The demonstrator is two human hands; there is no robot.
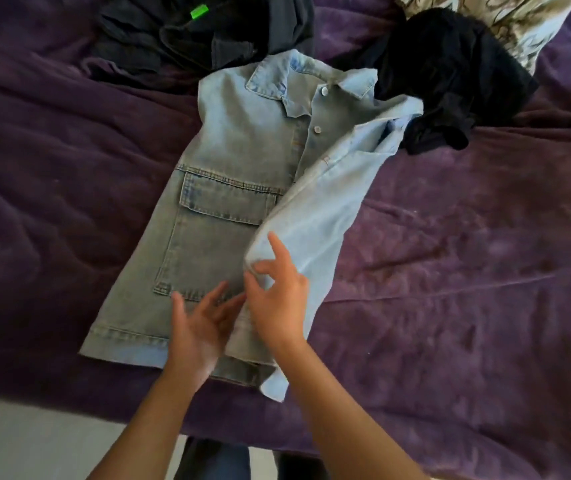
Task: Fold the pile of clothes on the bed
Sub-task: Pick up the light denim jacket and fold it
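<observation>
A light-blue denim jacket (235, 161) lies front-up in the middle of a bed (467, 271) covered in purple, collar at the far end and hem at the near edge. Denim like this probably handles as fairly heavy and stiff for clothing: it should hold a crease, slide little on the soft cover, and risk no damage. The best places to take hold seem to be the folded edge and the hem corners, where the thick seams give grip.

The jacket is faded and has a pointed collar, 2 pale buttons (324, 91) showing near the neck and 1 large flap pocket (221, 237) on its left half. Its right side is already turned over toward the centre.

The right hand (278, 303) appears to pinch that turned edge between thumb and curled fingers, index finger pointing out. The left hand (197, 327) is released, fingers spread, over the lower front.

At the far side, dark grey clothes (173, 36) sit left, and a black garment (450, 81) sits right beside a patterned pillow (505, 26).
</observation>
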